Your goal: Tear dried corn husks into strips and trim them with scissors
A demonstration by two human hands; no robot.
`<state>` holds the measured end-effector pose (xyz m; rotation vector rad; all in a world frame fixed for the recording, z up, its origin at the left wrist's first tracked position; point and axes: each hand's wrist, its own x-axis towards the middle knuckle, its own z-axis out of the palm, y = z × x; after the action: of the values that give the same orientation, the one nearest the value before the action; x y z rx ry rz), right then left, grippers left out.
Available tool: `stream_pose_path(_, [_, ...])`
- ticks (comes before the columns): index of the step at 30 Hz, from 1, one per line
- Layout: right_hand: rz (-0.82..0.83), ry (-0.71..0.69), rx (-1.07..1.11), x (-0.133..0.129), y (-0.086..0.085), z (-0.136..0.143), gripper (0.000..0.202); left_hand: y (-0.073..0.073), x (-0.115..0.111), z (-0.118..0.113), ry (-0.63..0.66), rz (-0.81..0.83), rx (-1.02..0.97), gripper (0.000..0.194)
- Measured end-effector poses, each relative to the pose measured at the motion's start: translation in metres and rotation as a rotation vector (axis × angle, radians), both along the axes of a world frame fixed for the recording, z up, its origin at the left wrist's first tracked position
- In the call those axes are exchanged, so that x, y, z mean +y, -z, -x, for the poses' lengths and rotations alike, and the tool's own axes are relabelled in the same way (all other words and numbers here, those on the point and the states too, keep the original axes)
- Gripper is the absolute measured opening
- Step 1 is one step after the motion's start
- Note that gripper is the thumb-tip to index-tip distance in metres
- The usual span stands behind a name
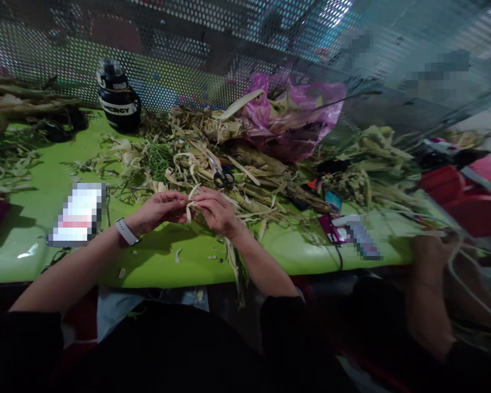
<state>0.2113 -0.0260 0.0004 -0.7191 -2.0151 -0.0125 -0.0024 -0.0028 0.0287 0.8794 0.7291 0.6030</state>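
Between my two hands is a pale dried leaf strip [189,212], looped or knotted in the middle. My left hand [166,209], with a white watch band at the wrist, pinches one side of it. On the other side my right hand [216,210] is closed on the same strip, fingertips pressed together. Both hands are just above the green table [155,267]. Behind them lies a heap of dried leaves and stalks [249,158], with dark-handled scissors [223,178] on top and a bundle of green strands [159,162] to their left.
A black bottle [118,103] stands at the back left, near a perforated metal screen [180,49]. A phone [78,214] lies at left, another [364,239] at right. A pink plastic bag [306,120] rests behind the heap. At far right, another person's hands [433,251] hold pale strips.
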Motion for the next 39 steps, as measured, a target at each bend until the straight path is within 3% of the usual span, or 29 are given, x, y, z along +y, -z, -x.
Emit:
stream_pose_path(6, [-0.013,-0.046,0.073,0.000,-0.005,0.003,0.022,-0.003,-0.001,0.000,0.009,-0.004,-0.024,0.016])
stream_pose_path(15, [0.099,-0.010,0.096,-0.001,-0.011,0.003,0.007,0.004,0.005,0.005,0.131,-0.074,-0.075,0.034])
stream_pose_path(18, [0.088,0.090,0.094,0.001,-0.013,0.002,0.009,0.004,0.002,0.001,0.062,-0.150,-0.027,0.033])
stream_pose_path(23, [-0.071,0.219,0.108,0.001,-0.008,0.003,0.009,0.007,-0.007,-0.008,-0.131,-0.244,0.031,0.028])
stream_pose_path(28, [-0.176,0.331,-0.084,-0.001,0.005,0.004,0.013,0.005,-0.017,-0.015,-0.133,-0.296,0.030,0.028])
stream_pose_path(35, [-0.133,0.277,-0.211,-0.001,0.012,-0.003,0.023,0.007,-0.021,-0.017,-0.133,-0.295,-0.026,0.025])
stream_pose_path(39, [-0.222,0.278,-0.238,-0.004,0.006,-0.004,0.027,0.007,-0.021,-0.015,-0.154,-0.253,-0.085,0.024])
